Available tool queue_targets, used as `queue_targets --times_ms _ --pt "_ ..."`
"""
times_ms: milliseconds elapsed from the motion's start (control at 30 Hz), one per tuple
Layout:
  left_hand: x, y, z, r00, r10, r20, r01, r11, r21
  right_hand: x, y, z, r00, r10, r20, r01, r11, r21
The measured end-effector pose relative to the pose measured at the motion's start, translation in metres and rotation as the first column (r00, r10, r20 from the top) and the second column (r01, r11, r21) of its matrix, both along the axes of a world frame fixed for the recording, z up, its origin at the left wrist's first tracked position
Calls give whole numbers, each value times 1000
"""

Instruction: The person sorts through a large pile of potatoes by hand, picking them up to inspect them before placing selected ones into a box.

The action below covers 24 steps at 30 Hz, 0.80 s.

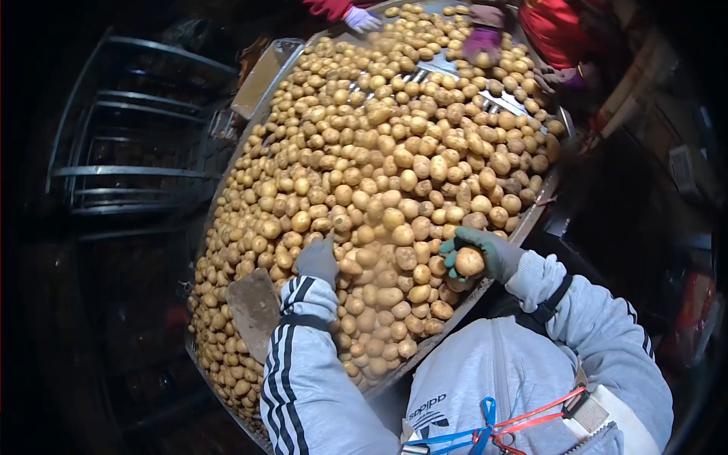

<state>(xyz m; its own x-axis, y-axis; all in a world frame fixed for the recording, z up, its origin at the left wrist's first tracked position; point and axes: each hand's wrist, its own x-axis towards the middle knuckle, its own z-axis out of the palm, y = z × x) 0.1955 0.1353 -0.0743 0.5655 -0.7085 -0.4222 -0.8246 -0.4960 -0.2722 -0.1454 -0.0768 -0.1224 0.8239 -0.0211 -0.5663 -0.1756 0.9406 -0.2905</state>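
Note:
Many loose potatoes (407, 180) cover a large sorting table in front of me. My right hand (497, 258), in a grey and green work glove, is turned palm up at the table's right edge, its fingers curled around a single potato (469, 262). Over the left part of the pile is my left hand (317, 262), also gloved. Only the back of that glove shows clearly; its fingers point down among the potatoes, and whether they grip one is hidden.
A flat brown board (255, 312) lies on the potatoes left of my left sleeve. Metal racks (136, 171) stand at the left, near a box (262, 83). Across the table are co-workers' gloved hands, one purple (483, 42), another lilac (362, 20). Metal slats (504, 101) show between potatoes.

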Motion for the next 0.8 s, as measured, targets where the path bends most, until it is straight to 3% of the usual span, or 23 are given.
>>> queue_targets --times_ms 100,167,300,433,500,567,600,700,800 --pt "6 2 -18 994 -66 85 70 997 -43 3 -2 9 999 -26 -22 27 999 39" --pt "2 4 -18 998 -34 49 35 999 -34 3 1 -1 997 4 82 -1 999 -33" --pt "-28 -13 20 998 63 15 -64 996 65 7 0 -1 991 50 125 -34 991 -129" --pt "-20 -9 2 987 163 6 -163 987 -19 3 1 8 992 15 126 -6 998 -70" --pt "-14 6 -14 995 91 30 -86 985 -151 -1 7 1 987 17 159 -11 999 -37" --pt "-14 5 -16 991 116 64 -109 988 -109 0 13 4 995 20 94 -15 998 -55" --pt "-29 -10 11 977 215 6 -214 976 -45 -1 16 4 996 31 83 -22 994 -110" --pt "-19 -11 11 948 306 -89 -312 948 -66 -3 21 12 997 54 48 -45 984 -172" --pt "-17 -21 9 958 285 -18 -284 957 56 -13 20 4 997 56 58 -46 987 -153"
